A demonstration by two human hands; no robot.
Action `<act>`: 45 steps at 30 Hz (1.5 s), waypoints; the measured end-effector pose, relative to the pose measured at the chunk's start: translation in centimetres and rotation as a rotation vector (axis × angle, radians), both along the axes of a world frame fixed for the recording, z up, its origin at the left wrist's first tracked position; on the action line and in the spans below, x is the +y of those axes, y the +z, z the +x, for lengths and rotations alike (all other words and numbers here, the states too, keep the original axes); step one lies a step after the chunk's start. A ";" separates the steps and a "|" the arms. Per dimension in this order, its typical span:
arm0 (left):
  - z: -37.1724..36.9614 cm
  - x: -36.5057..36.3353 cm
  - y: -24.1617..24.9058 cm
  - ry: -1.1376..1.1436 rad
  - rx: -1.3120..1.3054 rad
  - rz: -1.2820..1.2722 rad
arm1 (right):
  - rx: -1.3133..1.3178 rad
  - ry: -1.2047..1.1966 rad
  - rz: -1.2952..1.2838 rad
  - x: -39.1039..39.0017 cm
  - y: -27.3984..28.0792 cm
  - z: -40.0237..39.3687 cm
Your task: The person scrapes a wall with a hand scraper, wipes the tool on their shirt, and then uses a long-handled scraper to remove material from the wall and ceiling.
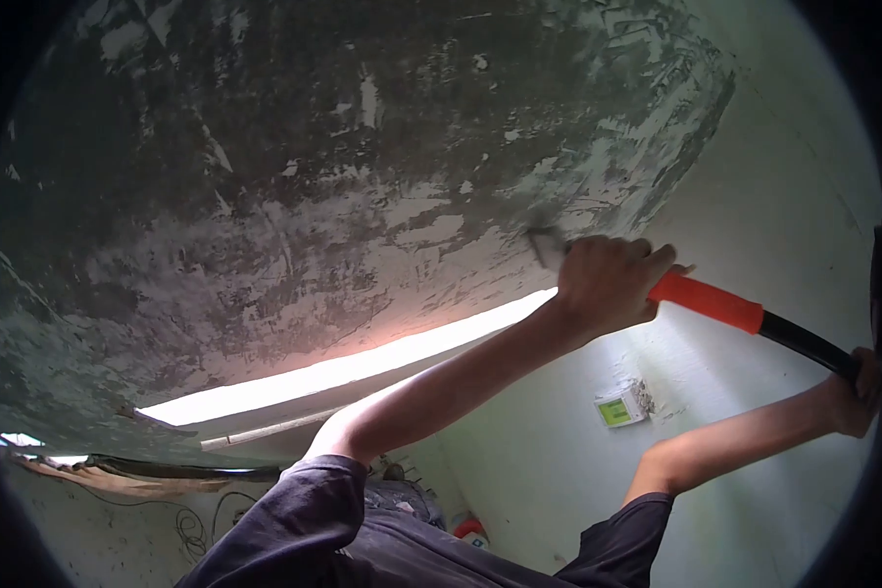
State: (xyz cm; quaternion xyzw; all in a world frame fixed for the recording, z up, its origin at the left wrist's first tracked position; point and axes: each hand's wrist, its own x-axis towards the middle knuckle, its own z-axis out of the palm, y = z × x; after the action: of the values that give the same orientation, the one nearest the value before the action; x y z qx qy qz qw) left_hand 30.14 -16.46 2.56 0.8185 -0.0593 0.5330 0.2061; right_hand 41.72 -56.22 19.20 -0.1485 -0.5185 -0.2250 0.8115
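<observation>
My left hand (610, 279) is closed around the front of a scraper with a long orange and black handle (710, 301). Its dark blade (547, 245), slightly blurred, sticks out past my knuckles and meets a patchy grey surface (431, 230) overhead. Near the right edge of the view, my right hand (857, 392) wraps around the black rear end of the same handle. Pale flaked patches and dark bare areas cover the surface around the blade.
A bright long opening (353, 372) runs below the patchy surface. On the pale green wall (539, 431) is a small white box with a green face (619, 410). Loose cable (191, 529) hangs at lower left, and a red and white container (471, 532) stands low behind my shirt.
</observation>
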 end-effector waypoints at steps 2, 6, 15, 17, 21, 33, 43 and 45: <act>0.5 0.0 0.4 -0.012 -0.091 0.023 | 0.019 -0.022 0.007 -0.1 0.3 -0.1; -0.8 0.3 -0.3 -0.032 -0.052 0.003 | 0.050 -0.047 -0.004 0.0 0.6 -0.2; -1.8 0.2 -0.4 -0.024 0.015 -0.075 | 0.095 -0.061 -0.028 1.0 0.6 0.0; -1.7 0.7 0.1 -0.071 0.093 -0.068 | 0.104 -0.069 -0.030 1.2 0.5 -0.2; -2.9 1.3 -1.0 -0.111 0.217 -0.095 | 0.150 -0.076 -0.061 2.6 -0.1 0.1; -4.4 2.2 -3.8 -0.007 0.145 -0.076 | 0.161 -0.083 -0.065 6.1 -1.4 -0.9; -5.5 2.7 -4.6 0.004 0.155 -0.094 | 0.129 -0.087 0.026 14.4 -2.0 -5.4; -4.3 2.1 -2.4 0.035 0.202 -0.034 | 0.076 -0.072 0.071 11.9 -0.9 -4.3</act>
State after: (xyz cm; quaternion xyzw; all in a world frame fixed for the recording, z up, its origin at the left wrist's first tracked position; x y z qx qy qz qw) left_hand 25.79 -14.38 0.15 0.8654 -0.0149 0.4521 0.2155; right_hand 37.43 -44.35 18.32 -0.1464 -0.4734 -0.2666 0.8266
